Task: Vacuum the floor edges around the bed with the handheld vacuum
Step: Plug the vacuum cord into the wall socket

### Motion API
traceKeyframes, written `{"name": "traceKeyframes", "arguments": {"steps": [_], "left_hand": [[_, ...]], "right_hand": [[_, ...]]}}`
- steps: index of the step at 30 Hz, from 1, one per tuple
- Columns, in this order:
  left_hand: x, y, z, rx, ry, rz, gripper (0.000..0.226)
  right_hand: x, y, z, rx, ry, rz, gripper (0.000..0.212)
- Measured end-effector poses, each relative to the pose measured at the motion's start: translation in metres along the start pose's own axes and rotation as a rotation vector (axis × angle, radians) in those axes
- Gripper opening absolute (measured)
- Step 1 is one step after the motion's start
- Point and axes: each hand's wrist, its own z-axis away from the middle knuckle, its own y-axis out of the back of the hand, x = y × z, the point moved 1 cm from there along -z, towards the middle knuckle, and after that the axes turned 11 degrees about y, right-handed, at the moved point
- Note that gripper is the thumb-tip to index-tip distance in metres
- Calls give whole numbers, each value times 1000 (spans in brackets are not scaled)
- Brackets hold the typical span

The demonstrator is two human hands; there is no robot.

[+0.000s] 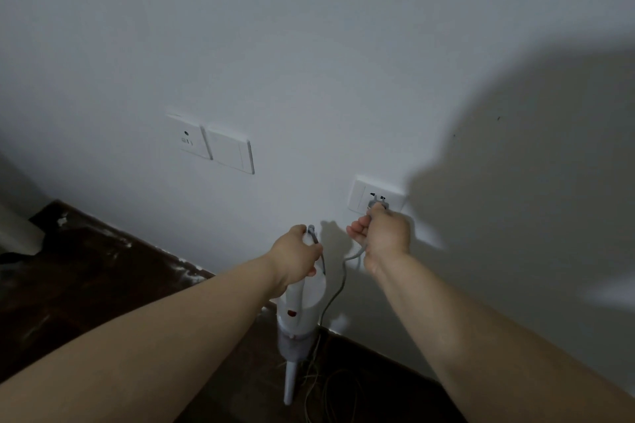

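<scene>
My left hand (297, 256) grips the handle of a white handheld vacuum (302, 305), which hangs upright with its narrow nozzle (289, 385) pointing down at the floor. My right hand (383, 233) pinches the grey plug (377, 205) against a white wall socket (360, 194). The plug's prongs sit at the socket holes; how deep they are I cannot tell. A grey cord (335, 295) runs from the plug down behind the vacuum and lies in loops on the dark floor (103, 285). No bed is in view.
A white wall (309, 44) fills most of the view. Two more white wall plates (213, 146) sit up to the left. Pale dust streaks the dark floor along the wall's foot. A light object stands at the far left edge (13, 230).
</scene>
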Motion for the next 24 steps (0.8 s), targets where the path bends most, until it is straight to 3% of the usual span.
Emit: {"name": "traceKeyframes", "arguments": {"steps": [5, 13, 24], "left_hand": [[7, -4, -11, -13, -2, -16, 50], [19, -15, -24, -50, -41, -45, 44], [23, -7, -19, -51, -74, -52, 51]], "right_hand": [[-2, -1, -3, 2, -44, 3, 18], [-1, -10, -7, 49, -30, 40, 32], [-13, -12, -15, 107, -12, 136, 26]]}}
